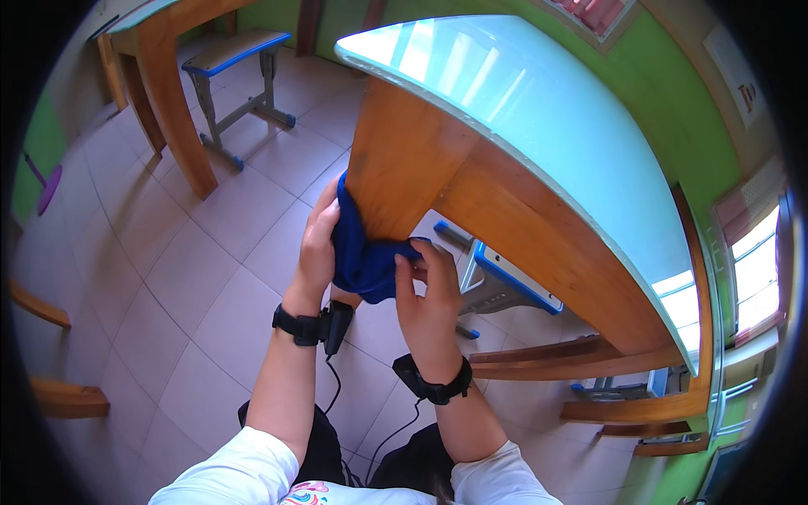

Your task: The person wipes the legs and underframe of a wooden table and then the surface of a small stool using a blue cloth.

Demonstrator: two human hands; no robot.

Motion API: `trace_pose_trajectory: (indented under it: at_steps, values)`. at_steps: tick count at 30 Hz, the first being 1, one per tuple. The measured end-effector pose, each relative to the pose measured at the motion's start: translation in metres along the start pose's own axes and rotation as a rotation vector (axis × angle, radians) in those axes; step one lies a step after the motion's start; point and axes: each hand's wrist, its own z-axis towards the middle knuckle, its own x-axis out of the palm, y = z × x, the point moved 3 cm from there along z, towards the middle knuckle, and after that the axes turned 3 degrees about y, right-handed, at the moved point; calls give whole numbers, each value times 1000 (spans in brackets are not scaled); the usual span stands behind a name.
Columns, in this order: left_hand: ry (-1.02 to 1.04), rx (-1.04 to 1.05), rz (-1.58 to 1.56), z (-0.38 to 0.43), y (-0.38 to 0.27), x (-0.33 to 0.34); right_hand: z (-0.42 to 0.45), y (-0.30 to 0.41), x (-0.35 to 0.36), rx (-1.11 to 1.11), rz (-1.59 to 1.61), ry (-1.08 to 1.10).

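Note:
A dark blue cloth [369,265] is wrapped around the front and sides of a wooden table leg [394,170], below the glass-covered tabletop [505,76]. On the leg's left side, my left hand [320,243] presses the cloth against the wood, its fingers partly hidden behind it. My right hand [430,284] pinches the cloth's right end between thumb and fingers, just under the table's apron. Each wrist wears a black strap with a device and a cable. The lower part of the leg is mostly hidden by the cloth and my left wrist device.
A small stool with blue edging [237,53] stands at the upper left beside another wooden table [161,95]. A second blue-edged stool [517,278] is partly under the near table. Wooden legs [69,398] show at the left rim, over a tiled floor [196,271].

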Motion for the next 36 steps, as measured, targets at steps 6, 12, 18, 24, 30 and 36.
trace_pose_trajectory:
  at_steps: [6, 12, 18, 24, 30, 36]
  values:
    - [-7, -212, 30, -11, 9, -18, -15, -14, 14, 21, 131, 23]
    - [-60, -173, -69, -11, 26, -20, -29, -41, 37, 116, 88, 83]
    - [-342, -173, 99, -20, 46, -27, -27, -51, 46, 172, 123, 67]
    - [-204, -75, 175, -14, 12, 7, -20, -48, 38, 230, 187, 67]
    - [-342, -153, 23, -32, 90, -51, -28, -52, 48, 183, 129, 43]
    - [-273, -314, 414, -33, 103, -71, -43, -75, 54, 316, 122, 163]
